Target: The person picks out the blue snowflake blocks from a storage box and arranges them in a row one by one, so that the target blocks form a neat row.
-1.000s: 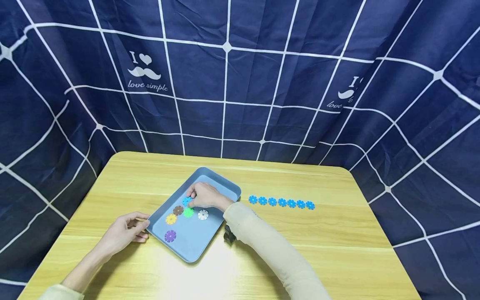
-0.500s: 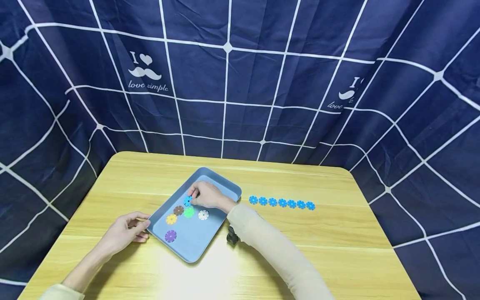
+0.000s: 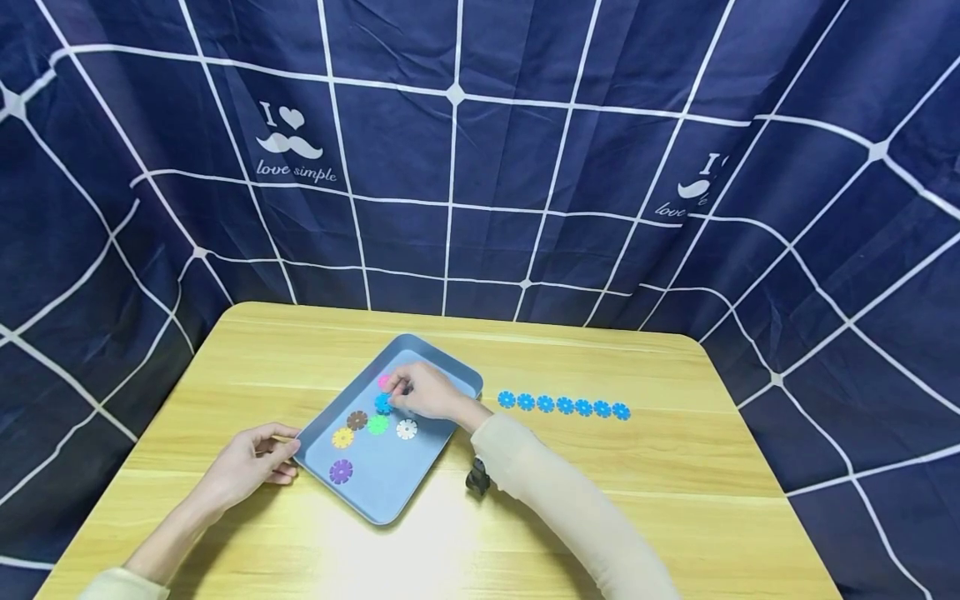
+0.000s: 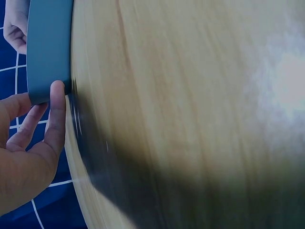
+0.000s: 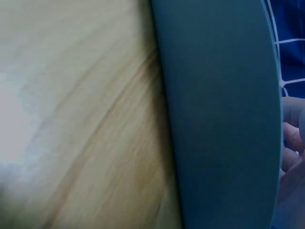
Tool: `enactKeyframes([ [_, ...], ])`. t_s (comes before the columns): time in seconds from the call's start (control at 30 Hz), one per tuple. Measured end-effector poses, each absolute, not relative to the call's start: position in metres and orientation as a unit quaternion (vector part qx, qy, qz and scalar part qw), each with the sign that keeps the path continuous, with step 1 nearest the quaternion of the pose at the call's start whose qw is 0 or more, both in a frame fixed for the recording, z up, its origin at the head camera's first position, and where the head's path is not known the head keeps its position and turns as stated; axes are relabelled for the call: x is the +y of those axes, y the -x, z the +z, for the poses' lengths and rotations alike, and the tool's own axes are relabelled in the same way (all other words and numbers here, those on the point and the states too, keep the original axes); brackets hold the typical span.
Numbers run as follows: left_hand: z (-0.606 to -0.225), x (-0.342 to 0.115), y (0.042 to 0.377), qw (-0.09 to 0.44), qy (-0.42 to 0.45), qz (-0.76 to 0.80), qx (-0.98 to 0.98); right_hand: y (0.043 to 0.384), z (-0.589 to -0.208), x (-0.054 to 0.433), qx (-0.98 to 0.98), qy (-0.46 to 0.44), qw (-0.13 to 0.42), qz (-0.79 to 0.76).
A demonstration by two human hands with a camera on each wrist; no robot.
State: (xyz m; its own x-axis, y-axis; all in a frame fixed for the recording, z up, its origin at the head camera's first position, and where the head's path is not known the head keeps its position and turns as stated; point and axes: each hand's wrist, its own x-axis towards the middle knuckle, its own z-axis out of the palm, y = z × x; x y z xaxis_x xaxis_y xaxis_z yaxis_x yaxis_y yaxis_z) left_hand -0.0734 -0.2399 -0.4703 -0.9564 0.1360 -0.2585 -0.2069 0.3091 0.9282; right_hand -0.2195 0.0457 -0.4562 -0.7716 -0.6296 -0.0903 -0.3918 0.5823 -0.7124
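In the head view, my right hand (image 3: 429,392) is inside the grey-blue tray (image 3: 375,500), with its thumb and fingers pinching a blue notched plastic disc (image 3: 383,404). Around it lie a pink disc (image 3: 384,382), partly hidden by the fingers, and a green one (image 3: 378,425). Brown (image 3: 357,421), yellow (image 3: 342,438), white (image 3: 407,429) and purple (image 3: 341,472) discs are also in the tray. My left hand (image 3: 251,462) grips the tray's left corner; the left wrist view shows its fingers at the wall (image 4: 50,47). The tray wall (image 5: 219,114) hides most of my right hand in the right wrist view.
To the right of the tray, several blue notched discs (image 3: 565,405) form a straight row on the wooden table (image 3: 637,483). A dark blue curtain (image 3: 495,167) with white lines stands behind the table and along its sides.
My right hand has drawn back slightly to the right with the blue disc, uncovering a pink disc behind it. The left hand and tray have stayed in place.
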Motion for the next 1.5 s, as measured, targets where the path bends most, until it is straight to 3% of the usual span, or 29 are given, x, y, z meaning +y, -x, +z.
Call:
enactKeyframes([
  [1.5,-0.471,-0.239,0.073,0.141,0.023,0.589,0.796,0.163,-0.427,0.146,0.858,0.254,0.104,-0.435],
])
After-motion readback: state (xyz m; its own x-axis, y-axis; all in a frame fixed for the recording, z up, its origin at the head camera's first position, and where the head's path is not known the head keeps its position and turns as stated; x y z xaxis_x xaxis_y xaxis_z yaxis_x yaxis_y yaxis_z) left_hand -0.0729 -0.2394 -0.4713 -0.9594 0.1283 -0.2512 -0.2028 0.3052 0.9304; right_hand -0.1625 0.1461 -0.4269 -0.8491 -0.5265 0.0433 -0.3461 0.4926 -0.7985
